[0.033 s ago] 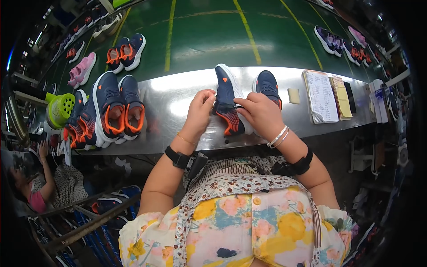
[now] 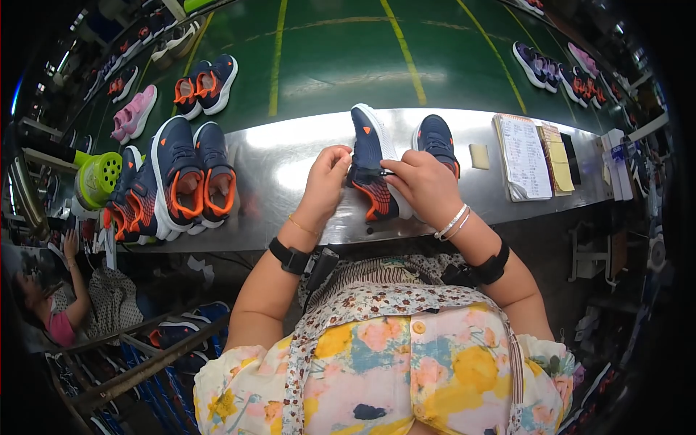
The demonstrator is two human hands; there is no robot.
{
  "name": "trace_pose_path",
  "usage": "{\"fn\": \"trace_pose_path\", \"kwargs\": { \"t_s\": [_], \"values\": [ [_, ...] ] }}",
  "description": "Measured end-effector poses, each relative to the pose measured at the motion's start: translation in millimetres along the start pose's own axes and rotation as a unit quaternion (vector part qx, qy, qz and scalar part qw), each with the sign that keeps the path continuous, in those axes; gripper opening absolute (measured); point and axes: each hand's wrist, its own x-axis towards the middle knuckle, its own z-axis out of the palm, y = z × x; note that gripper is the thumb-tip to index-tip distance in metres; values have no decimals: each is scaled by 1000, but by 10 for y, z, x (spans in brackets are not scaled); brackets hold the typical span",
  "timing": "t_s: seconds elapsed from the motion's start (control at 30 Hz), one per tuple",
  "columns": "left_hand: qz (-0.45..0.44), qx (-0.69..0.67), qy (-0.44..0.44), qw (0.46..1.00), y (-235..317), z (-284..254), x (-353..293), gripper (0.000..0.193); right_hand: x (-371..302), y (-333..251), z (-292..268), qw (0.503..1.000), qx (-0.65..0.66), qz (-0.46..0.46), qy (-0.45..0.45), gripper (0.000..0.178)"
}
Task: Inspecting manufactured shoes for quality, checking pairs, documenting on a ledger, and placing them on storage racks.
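A navy sneaker (image 2: 368,152) with orange lining lies tilted in front of me on the metal bench, its white sole facing right. My left hand (image 2: 330,172) is closed, thumb and fingers pinched together at the sneaker's left edge; what they hold is hidden. From the right, my right hand (image 2: 426,181) reaches over the sole, its fingers closed in a pinch at the strap. A small dark thing with a light spot shows at those fingertips, too small to name. Just beyond that hand stands a second navy sneaker (image 2: 436,139), partly covered by it.
Several navy-orange sneakers (image 2: 176,174) crowd the bench's left end, beside a lime-green perforated holder (image 2: 100,180). A pale block (image 2: 478,156) and an open notebook (image 2: 523,157) lie to the right. Beyond the bench, a green surface (image 2: 341,54) with yellow lines carries more shoes. Another person sits far left.
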Motion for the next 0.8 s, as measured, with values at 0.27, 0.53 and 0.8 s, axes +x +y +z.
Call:
{"fn": "trace_pose_path", "kwargs": {
  "t_s": [0.27, 0.53, 0.8],
  "values": [
    [-59, -48, 136, 988, 48, -201, -2, 19, 63, 54, -257, 995, 8, 62, 75, 18],
    [171, 630, 83, 753, 102, -598, -217, 33, -721, 1875, -709, 927, -125, 331, 120, 25],
    [109, 460, -46, 880, -20, -48, -227, 60, -612, 1076, -364, 930, 235, 281, -9, 54]
  ]
}}
